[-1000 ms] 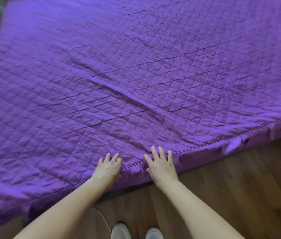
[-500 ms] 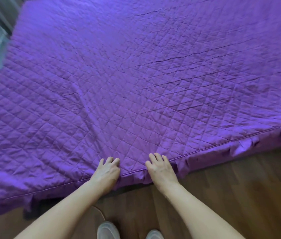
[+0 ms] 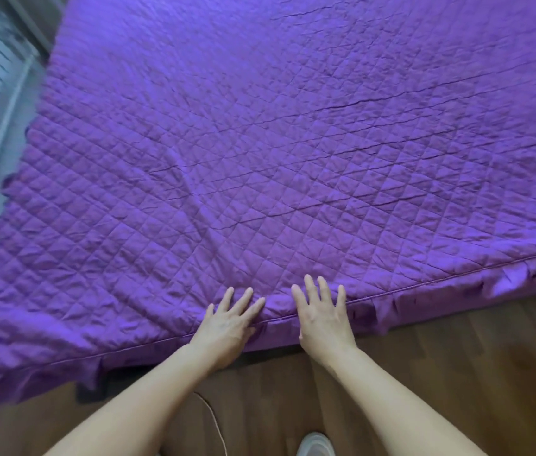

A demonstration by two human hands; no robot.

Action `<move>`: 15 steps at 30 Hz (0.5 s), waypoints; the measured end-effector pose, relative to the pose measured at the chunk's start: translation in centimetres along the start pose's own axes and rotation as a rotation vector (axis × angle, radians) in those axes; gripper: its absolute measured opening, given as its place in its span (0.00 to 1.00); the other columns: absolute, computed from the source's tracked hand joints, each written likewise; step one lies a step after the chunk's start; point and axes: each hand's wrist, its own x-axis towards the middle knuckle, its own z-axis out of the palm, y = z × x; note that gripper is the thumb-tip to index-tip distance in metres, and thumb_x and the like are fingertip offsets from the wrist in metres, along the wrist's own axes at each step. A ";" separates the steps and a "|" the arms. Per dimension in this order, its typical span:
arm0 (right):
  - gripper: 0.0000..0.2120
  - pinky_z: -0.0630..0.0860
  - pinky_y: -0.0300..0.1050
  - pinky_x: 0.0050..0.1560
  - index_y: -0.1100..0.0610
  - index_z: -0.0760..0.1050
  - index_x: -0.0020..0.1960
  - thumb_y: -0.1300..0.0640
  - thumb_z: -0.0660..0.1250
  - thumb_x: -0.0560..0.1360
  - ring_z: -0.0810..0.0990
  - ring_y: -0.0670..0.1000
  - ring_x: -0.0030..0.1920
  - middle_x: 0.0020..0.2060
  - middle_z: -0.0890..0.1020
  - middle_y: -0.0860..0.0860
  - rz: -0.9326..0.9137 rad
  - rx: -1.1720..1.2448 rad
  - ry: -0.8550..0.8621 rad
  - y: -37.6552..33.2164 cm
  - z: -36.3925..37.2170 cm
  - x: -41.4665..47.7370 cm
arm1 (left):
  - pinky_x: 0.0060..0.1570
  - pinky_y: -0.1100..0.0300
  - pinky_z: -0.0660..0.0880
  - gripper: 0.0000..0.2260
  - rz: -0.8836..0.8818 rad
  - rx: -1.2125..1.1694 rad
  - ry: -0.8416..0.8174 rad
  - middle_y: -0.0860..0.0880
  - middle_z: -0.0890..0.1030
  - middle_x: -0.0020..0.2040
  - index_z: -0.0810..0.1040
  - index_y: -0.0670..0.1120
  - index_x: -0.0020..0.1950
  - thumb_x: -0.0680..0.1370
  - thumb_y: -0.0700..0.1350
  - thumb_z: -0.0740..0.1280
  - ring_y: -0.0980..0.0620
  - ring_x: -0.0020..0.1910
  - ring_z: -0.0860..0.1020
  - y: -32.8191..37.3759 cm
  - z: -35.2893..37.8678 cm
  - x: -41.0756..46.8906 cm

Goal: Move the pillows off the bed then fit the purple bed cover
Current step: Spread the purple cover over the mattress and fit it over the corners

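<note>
We are smoothing the purple bed cover (image 3: pixel 293 159). Our left hand (image 3: pixel 227 327) and right hand (image 3: pixel 322 320), fingers spread, press its edge, bottom middle. Next, flatten wrinkles.

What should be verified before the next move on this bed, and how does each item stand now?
1. Pillows off the bed: ok, none on the visible part.
2. Spread of the purple bed cover over the top: ok.
3. Smooth surface: not ok, creases cross the middle.
4. Near side: ok, the frill hangs down towards the floor.
5. Hands free: ok, left hand and right hand lie flat on the near edge, fingers straight.
6. Far side fitted: cannot tell, out of view.
</note>
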 end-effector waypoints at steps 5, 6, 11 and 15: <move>0.35 0.72 0.66 0.55 0.54 0.79 0.57 0.57 0.78 0.50 0.78 0.59 0.60 0.59 0.80 0.56 -0.120 0.020 0.109 -6.6 1.7 0.1 | 0.64 0.50 0.70 0.22 0.026 -0.047 0.138 0.51 0.57 0.77 0.56 0.51 0.76 0.81 0.46 0.50 0.49 0.75 0.58 -6.6 1.0 -1.4; 0.34 0.73 0.65 0.56 0.54 0.79 0.58 0.57 0.78 0.51 0.78 0.58 0.60 0.60 0.79 0.55 -0.140 0.025 0.123 -8.4 2.1 0.0 | 0.64 0.51 0.70 0.22 0.013 -0.027 0.156 0.52 0.57 0.77 0.56 0.51 0.76 0.81 0.44 0.52 0.49 0.75 0.58 -8.4 1.5 -2.2; 0.34 0.76 0.62 0.54 0.56 0.80 0.58 0.58 0.79 0.51 0.80 0.60 0.57 0.58 0.81 0.56 -0.140 0.020 0.107 -19.3 3.0 -0.4 | 0.68 0.51 0.66 0.32 -0.029 0.069 0.138 0.51 0.53 0.78 0.51 0.51 0.77 0.76 0.36 0.59 0.48 0.76 0.55 -20.5 5.2 -8.2; 0.34 0.76 0.60 0.54 0.58 0.80 0.56 0.60 0.80 0.49 0.80 0.61 0.55 0.56 0.81 0.60 -0.044 0.038 0.110 -26.2 2.9 0.0 | 0.49 0.57 0.79 0.27 0.147 0.113 0.229 0.47 0.77 0.65 0.69 0.48 0.67 0.68 0.39 0.69 0.47 0.61 0.78 -27.2 7.5 -12.1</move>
